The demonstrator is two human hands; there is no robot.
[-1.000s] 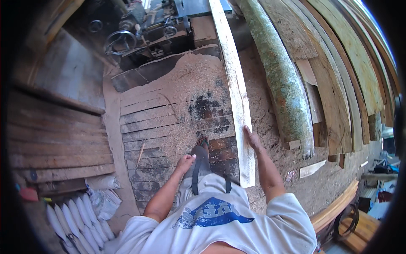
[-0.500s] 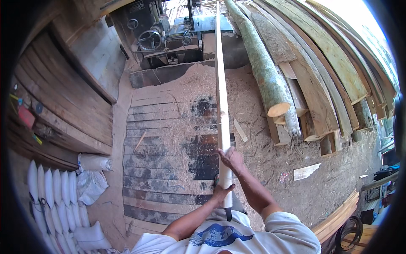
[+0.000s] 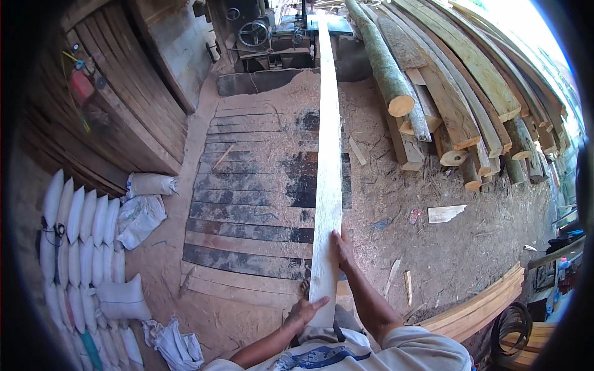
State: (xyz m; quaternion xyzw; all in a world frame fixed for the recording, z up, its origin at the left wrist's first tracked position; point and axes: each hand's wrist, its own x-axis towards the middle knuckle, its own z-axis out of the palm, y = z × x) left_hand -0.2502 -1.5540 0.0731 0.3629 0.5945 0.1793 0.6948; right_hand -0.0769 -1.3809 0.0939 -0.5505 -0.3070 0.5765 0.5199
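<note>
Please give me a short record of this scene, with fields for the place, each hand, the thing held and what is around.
place: sawmill yard, sawdust on plank floor
left hand: holds near end of plank
right hand: on plank's right edge, further along
plank: long, pale, reaching to the saw machine
right side: stacked logs
left side: white sacks

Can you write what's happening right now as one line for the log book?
left hand: holds near end of plank | right hand: on plank's right edge | plank: far end at saw machine | floor: sawdust
</note>
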